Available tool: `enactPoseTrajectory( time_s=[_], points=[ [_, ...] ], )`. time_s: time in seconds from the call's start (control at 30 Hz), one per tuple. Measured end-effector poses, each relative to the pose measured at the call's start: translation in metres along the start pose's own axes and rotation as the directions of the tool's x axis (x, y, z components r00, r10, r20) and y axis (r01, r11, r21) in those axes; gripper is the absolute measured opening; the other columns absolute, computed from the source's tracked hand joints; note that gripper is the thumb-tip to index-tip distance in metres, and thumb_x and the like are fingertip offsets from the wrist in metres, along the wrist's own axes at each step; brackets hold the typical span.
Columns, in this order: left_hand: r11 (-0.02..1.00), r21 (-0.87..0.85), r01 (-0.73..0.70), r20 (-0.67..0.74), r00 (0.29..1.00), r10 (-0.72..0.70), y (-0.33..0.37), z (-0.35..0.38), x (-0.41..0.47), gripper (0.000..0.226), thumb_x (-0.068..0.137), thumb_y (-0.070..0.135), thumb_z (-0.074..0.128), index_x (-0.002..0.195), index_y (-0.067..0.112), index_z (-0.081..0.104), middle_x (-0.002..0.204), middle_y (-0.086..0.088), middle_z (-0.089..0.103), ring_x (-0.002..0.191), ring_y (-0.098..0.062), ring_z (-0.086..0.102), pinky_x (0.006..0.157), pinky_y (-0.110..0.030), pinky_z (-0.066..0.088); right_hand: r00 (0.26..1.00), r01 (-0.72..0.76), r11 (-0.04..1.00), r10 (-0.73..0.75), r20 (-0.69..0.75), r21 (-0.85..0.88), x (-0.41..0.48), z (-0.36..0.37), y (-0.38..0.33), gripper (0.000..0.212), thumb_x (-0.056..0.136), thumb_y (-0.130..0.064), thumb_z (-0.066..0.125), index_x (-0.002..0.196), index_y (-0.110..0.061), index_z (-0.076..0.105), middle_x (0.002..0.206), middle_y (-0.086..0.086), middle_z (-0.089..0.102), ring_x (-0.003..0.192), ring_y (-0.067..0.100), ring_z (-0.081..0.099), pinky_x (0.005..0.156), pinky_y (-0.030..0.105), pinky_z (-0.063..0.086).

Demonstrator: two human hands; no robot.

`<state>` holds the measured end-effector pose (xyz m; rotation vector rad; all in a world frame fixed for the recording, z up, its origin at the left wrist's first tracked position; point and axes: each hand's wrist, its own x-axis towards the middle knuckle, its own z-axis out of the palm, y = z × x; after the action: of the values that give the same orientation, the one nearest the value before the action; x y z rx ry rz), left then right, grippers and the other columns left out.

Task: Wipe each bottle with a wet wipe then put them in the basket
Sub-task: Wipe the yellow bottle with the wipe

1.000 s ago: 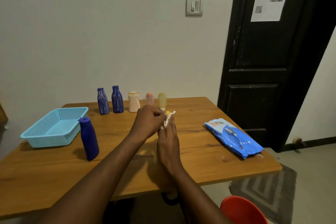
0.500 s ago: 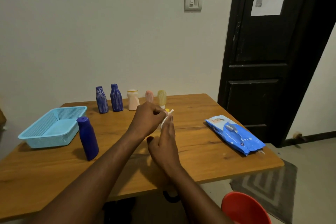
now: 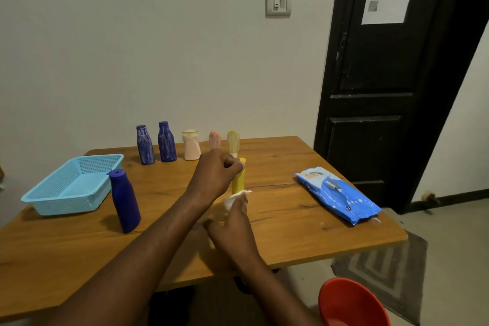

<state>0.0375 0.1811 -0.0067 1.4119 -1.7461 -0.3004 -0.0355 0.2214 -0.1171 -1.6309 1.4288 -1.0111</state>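
The yellow bottle (image 3: 239,178) is upright at the middle of the table (image 3: 291,156), with its base hidden behind the right hand (image 3: 232,225). The left hand (image 3: 211,174) pinches its cap from above. The right hand's fingers are curled round a crumpled wet wipe (image 3: 232,198), which is pressed against the bottle's lower part. A dark blue bottle (image 3: 124,201) stands just beside the light blue basket (image 3: 66,205) at the left edge. A row of five bottles (image 3: 166,145) lines the far edge, and the pack of wipes (image 3: 338,193) lies near the right edge.
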Motion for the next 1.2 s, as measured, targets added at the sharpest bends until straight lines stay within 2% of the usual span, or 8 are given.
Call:
enactPoseTrajectory(
  time_s=[0.2,0.33,0.43,0.7,0.9,1.03,1.13,1.2],
  points=[
    [0.999,0.006,-0.035,0.039,0.999,0.035,0.002,0.002,0.000,0.031,0.094,0.023,0.065,0.072,0.004,0.077,0.068,-0.010,0.072,0.064,-0.023,0.066,0.064,-0.019,0.049,0.988,0.121,0.983,-0.106,-0.116,0.137,0.021,-0.020,-0.033,0.107,0.088,-0.019,0.074,0.163,-0.016,-0.002,0.171,0.004,0.010,0.156,0.023,0.018,0.119,0.036,0.037],
    [0.999,0.045,-0.020,-0.007,1.000,0.021,0.002,-0.004,-0.002,0.021,0.094,0.024,0.067,0.081,0.015,0.082,0.072,0.004,0.075,0.064,-0.003,0.066,0.063,-0.021,0.051,0.992,0.046,0.985,-0.026,-0.124,0.164,0.039,-0.027,-0.024,0.076,0.084,-0.025,0.074,0.149,-0.023,0.034,0.134,0.002,0.059,0.120,0.022,0.061,0.078,0.024,0.054],
    [0.998,0.059,-0.015,-0.013,1.000,0.016,0.002,-0.004,-0.004,0.022,0.094,0.027,0.068,0.081,0.015,0.082,0.069,0.006,0.072,0.064,-0.004,0.065,0.061,-0.018,0.047,0.998,-0.031,0.994,0.036,-0.052,0.104,0.027,-0.021,-0.005,0.071,0.082,-0.025,0.068,0.144,-0.022,0.034,0.116,0.002,0.061,0.098,0.018,0.064,0.064,0.027,0.054],
    [0.997,0.068,-0.047,-0.016,0.999,0.048,-0.002,0.000,-0.002,0.031,0.094,0.026,0.066,0.073,0.006,0.077,0.068,-0.007,0.072,0.065,-0.019,0.067,0.068,-0.036,0.053,0.994,0.072,0.954,-0.043,-0.105,0.290,0.007,-0.004,-0.017,0.101,0.070,-0.034,0.073,0.157,-0.026,0.021,0.145,-0.006,0.049,0.130,0.016,0.054,0.100,0.039,0.056],
    [0.997,0.070,-0.024,-0.021,0.999,0.025,0.005,-0.001,-0.005,0.027,0.095,0.026,0.066,0.079,0.009,0.080,0.073,-0.002,0.074,0.067,-0.012,0.067,0.062,-0.018,0.046,0.995,-0.025,0.972,0.046,-0.084,0.236,0.028,-0.020,-0.012,0.073,0.078,-0.025,0.074,0.143,-0.026,0.041,0.120,-0.001,0.064,0.107,0.022,0.064,0.078,0.035,0.058],
    [0.998,0.049,-0.028,-0.039,0.999,0.030,0.004,-0.002,-0.007,0.026,0.095,0.026,0.067,0.079,0.011,0.081,0.072,0.001,0.073,0.065,-0.010,0.066,0.060,-0.016,0.044,0.998,-0.031,0.994,0.037,-0.052,0.104,0.007,-0.012,-0.004,0.093,0.077,-0.031,0.068,0.156,-0.024,0.020,0.135,0.003,0.056,0.112,0.019,0.061,0.085,0.039,0.059],
    [0.998,0.052,-0.033,-0.035,0.999,0.035,0.001,-0.002,-0.004,0.030,0.094,0.027,0.066,0.075,0.008,0.079,0.069,-0.005,0.072,0.065,-0.016,0.066,0.062,-0.026,0.049,0.999,0.027,0.991,-0.022,-0.042,0.128,-0.015,-0.003,-0.010,0.106,0.084,-0.029,0.071,0.164,-0.022,0.001,0.170,0.000,0.017,0.153,0.022,0.027,0.119,0.036,0.038],
    [0.998,0.054,-0.029,-0.020,0.999,0.030,0.002,-0.001,-0.004,0.031,0.095,0.026,0.065,0.074,0.007,0.078,0.070,-0.007,0.073,0.066,-0.017,0.067,0.063,-0.022,0.049,0.994,0.095,0.988,-0.087,-0.066,0.119,-0.017,-0.004,-0.015,0.109,0.089,-0.026,0.071,0.163,-0.021,-0.009,0.172,-0.005,-0.004,0.158,0.015,0.001,0.123,0.027,0.021]
  ],
)
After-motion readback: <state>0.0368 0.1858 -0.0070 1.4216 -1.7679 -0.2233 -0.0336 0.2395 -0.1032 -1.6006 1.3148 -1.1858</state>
